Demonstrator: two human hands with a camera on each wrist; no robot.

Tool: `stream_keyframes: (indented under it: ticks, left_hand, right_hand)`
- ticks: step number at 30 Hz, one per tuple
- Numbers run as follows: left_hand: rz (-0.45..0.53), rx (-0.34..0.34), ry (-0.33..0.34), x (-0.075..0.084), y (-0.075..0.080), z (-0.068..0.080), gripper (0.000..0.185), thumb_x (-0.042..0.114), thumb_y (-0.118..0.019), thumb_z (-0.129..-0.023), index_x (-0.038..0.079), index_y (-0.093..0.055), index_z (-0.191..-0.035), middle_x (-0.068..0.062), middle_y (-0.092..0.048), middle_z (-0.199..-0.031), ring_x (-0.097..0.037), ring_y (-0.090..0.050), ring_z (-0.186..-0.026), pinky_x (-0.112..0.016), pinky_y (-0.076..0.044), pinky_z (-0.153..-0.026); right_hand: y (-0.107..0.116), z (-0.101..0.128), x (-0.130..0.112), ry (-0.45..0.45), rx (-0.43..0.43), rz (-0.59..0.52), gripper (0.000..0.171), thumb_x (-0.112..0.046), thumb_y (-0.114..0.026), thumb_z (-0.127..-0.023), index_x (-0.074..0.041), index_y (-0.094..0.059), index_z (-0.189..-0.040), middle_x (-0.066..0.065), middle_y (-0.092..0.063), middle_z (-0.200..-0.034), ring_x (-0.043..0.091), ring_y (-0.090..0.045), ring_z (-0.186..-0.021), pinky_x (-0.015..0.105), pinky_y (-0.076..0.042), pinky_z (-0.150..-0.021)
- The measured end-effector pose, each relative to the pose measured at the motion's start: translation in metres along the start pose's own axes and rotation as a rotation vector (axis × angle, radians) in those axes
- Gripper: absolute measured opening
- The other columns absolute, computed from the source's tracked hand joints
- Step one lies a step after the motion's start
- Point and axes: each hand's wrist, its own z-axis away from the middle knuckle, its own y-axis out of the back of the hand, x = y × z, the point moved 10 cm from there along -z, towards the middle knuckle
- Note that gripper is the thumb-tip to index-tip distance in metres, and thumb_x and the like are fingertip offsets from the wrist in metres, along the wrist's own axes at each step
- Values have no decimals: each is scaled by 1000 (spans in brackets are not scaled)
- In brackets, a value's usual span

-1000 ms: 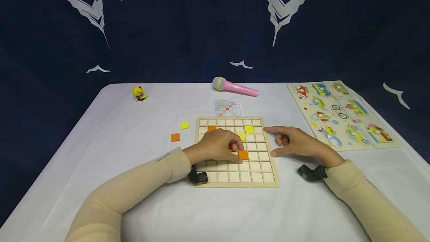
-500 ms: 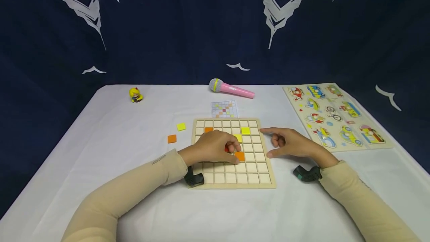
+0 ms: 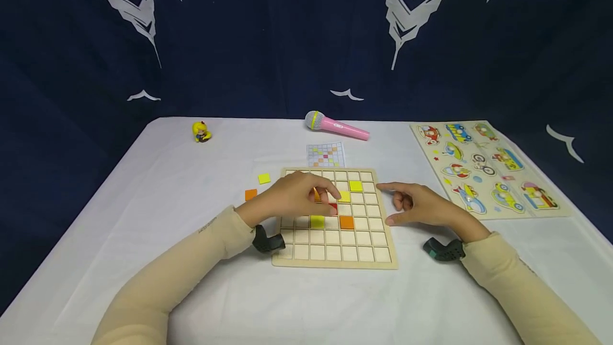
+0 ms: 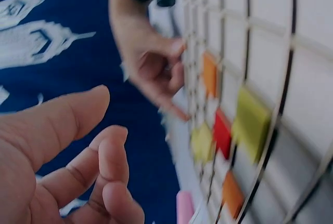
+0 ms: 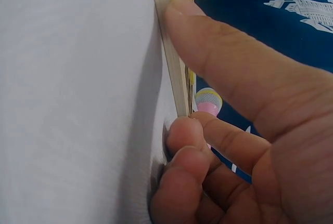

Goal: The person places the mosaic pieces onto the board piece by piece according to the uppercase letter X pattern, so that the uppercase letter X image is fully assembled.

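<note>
My left hand (image 3: 299,196) hovers over the gridded wooden board (image 3: 335,264), thumb and fingertips apart with nothing between them. Beneath it, a yellow-green tile (image 3: 317,221) sits in a square, with a red tile (image 3: 333,208) and an orange tile (image 3: 347,222) nearby. Two yellow tiles, one (image 3: 356,186) farther back, lie on the board's right half. Another orange tile (image 4: 232,195) shows beside the red one in the left wrist view. My right hand (image 3: 423,205) touches the board's right edge with thumb and extended index finger; its other fingers are curled.
Left of the board lie a loose yellow tile (image 3: 264,178) and a loose orange tile (image 3: 251,194). A printed grid card (image 3: 325,154) and a pink microphone (image 3: 342,128) are behind it. A small figurine (image 3: 201,132) stands back left; a picture puzzle board (image 3: 488,174) lies right.
My left hand has lifted and drawn back left from the board, uncovering the yellow-green tile in its square. My right hand stays at the board's edge. The head view has shifted slightly.
</note>
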Motion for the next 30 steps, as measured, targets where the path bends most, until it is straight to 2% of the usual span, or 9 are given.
stream_keyframes:
  ticks: [8, 14, 17, 20, 25, 30]
  left_hand:
    - [69, 43, -40, -16, 36, 16, 36, 22, -81, -99, 8, -76, -132, 4, -71, -98, -19, -62, -89, -33, -50, -81]
    - [118, 72, -47, -35, 51, 25, 34, 15, -77, -100, 6, -74, -132, 1, -72, -100, -22, -64, -93, -36, -51, -79]
    - [129, 109, -34, -46, 59, 29, 34, 15, -78, -100, 4, -74, -132, -1, -72, -101, -23, -63, -93, -37, -51, -80]
    - [134, 142, -23, -57, 67, 33, 34, 14, -78, -100, 2, -74, -132, -3, -71, -102, -25, -63, -94, -40, -51, -87]
    - [161, 204, 24, -78, 80, 36, 32, 14, -77, -100, 2, -75, -131, -5, -70, -104, -27, -63, -97, -42, -51, -93]
    - [180, 220, 76, -102, 86, 37, 34, 13, -77, -101, 2, -74, -132, -7, -70, -106, -26, -62, -98, -38, -50, -94]
  right_hand:
    - [-1, -2, 1, -11, -6, -2, 78, -13, -92, -87, 13, -53, -149, 2, -54, -87, 10, -46, -70, 26, -39, -63]
    - [0, 0, 1, -16, -3, -1, 78, -13, -92, -87, 13, -53, -149, 2, -54, -86, 10, -46, -70, 26, -39, -63]
    - [0, 0, 1, -20, -1, 3, 78, -13, -92, -87, 13, -53, -149, 2, -54, -86, 10, -46, -70, 26, -39, -63]
    - [0, 0, 1, -21, -2, 9, 78, -14, -92, -86, 12, -53, -149, 1, -54, -86, 10, -46, -70, 26, -39, -63]
    - [0, 0, 0, -13, -3, 14, 77, -13, -92, -86, 12, -54, -149, 1, -54, -86, 9, -46, -70, 26, -39, -63]
    - [0, 0, 0, -5, -2, 13, 77, -13, -92, -86, 12, -54, -149, 1, -54, -86, 9, -46, -70, 26, -39, -63]
